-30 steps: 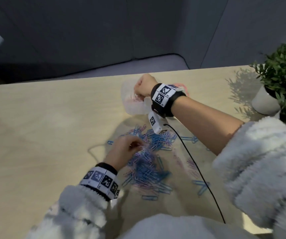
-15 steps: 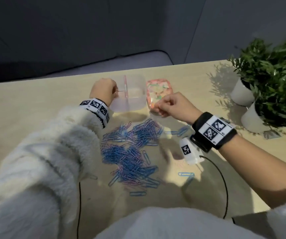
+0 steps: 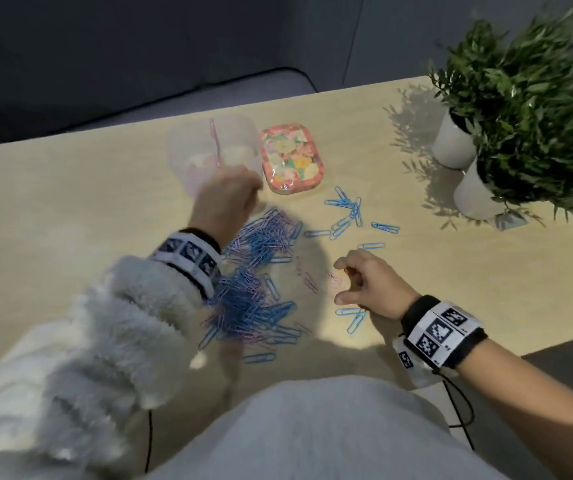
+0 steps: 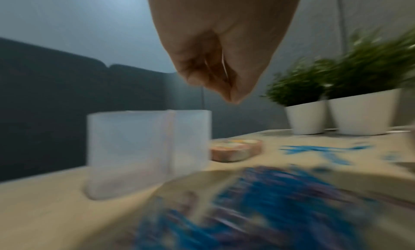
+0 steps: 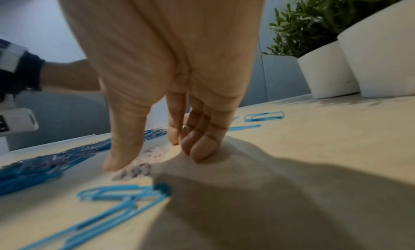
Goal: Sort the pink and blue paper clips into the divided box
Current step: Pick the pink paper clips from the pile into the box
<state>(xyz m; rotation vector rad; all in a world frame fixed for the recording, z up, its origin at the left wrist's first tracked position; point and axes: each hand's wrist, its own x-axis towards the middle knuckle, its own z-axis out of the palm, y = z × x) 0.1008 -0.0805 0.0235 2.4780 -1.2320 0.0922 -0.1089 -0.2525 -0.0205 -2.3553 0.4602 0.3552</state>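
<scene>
Left hand (image 3: 224, 199) raised over the near edge of the divided box (image 3: 188, 157), a clear box with a pink partition, standing at the far middle of the tabletop (image 3: 53, 209). In the left wrist view the fingertips are bunched together pointing down; whether this grip holds a clip, cannot tell, the view is blurred.

Right hand (image 3: 370, 282) low over the tabletop on the near right, thumb (image 5: 121, 147) and fingers (image 5: 199, 144) spread and pointing down around a few pink paper clips (image 5: 143, 163); grip released, nothing held.

Main heap of mixed blue and pink clips (image 3: 254, 282) lies between the two hands, near the box. Scattered blue clips (image 3: 347, 213) lie to the right of it.

Floral tin (image 3: 290, 157) just right of the box. Two potted plants (image 3: 506, 98) at the far right.
</scene>
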